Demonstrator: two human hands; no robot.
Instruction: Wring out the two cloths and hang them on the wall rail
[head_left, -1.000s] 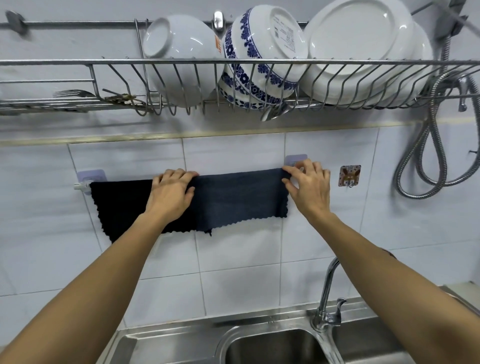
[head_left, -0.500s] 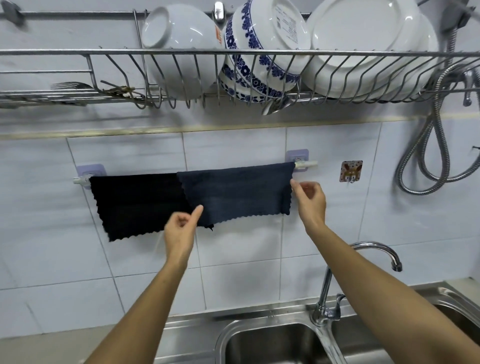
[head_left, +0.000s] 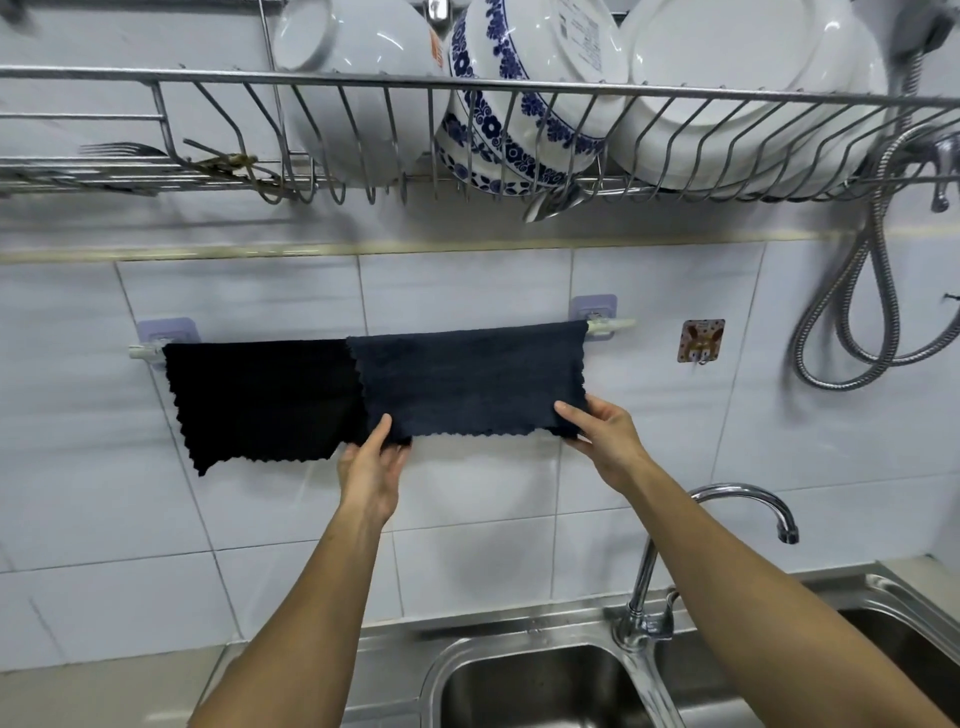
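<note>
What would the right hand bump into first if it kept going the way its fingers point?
The right hand points up and to the left, pinching the lower right corner of the dark blue cloth. Going straight on, it would probably press that cloth against the tiled wall behind it, though depth is hard to judge.

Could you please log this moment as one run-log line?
both cloths on rail | left hand, right hand pinch blue cloth bottom corners | black cloth untouched
</note>
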